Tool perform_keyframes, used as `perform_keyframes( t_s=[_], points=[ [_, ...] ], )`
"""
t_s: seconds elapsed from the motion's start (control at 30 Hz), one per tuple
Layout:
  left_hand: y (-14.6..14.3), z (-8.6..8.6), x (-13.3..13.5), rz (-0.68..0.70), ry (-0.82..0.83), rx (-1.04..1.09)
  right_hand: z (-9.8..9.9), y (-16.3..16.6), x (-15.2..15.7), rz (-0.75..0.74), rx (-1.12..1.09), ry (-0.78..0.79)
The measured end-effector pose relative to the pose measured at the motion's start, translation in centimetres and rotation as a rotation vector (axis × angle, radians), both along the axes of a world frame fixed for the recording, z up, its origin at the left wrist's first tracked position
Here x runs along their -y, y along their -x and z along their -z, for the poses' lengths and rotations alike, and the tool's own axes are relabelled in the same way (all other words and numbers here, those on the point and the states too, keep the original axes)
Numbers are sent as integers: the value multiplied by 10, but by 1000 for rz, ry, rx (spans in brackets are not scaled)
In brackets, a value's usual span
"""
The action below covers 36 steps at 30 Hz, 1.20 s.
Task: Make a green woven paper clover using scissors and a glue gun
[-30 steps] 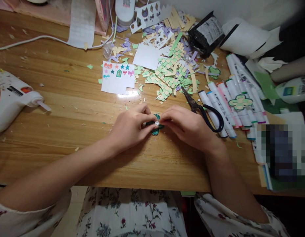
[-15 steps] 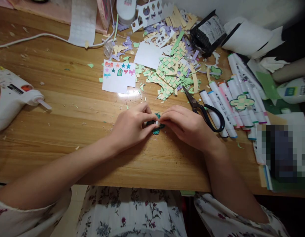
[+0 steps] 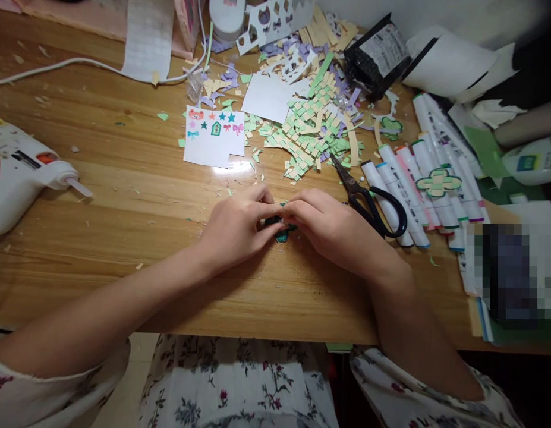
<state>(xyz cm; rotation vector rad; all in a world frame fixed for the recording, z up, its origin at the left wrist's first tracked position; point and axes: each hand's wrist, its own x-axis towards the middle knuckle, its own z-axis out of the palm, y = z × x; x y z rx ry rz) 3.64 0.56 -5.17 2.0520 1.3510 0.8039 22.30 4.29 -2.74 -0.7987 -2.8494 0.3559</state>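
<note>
A small dark green cut-out (image 3: 282, 236) with petal-like lobes lies at the middle of the wooden table, mostly hidden under my fingers. My left hand (image 3: 239, 223) pinches it from the left side between thumb and index finger. From the right, my right hand (image 3: 324, 223) has its fingertips pressed together over the middle of the piece, touching the left fingertips. Whatever those right fingertips grip is hidden. Black-handled scissors (image 3: 368, 202) lie beside my right hand, with the blades pointing up and left.
Markers (image 3: 400, 184) lie in a pile at right, a green-edged woven paper flower (image 3: 438, 182) on top. Paper scraps (image 3: 311, 131) heap up behind my hands, near a white card with coloured drawings (image 3: 213, 145). At left sits a white hot glue gun (image 3: 30, 172).
My right hand has shifted slightly left and now covers the centre of the green piece, where a small whitish bit showed before. My left hand stays in place.
</note>
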Motion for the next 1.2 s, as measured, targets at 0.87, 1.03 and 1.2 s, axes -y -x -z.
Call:
perform_keyframes(
  t_s=[0.87,1.03,1.2],
  points=[
    [0,-1,1,-2,-14,-12,6,-11,-10,48,-135,-70],
    [-1,-2,1,-26,3,9,0,-13,-12,51,-252,36],
    [-1,-1,0,-16,3,5,3,-8,-9,6,-245,54]
  ],
)
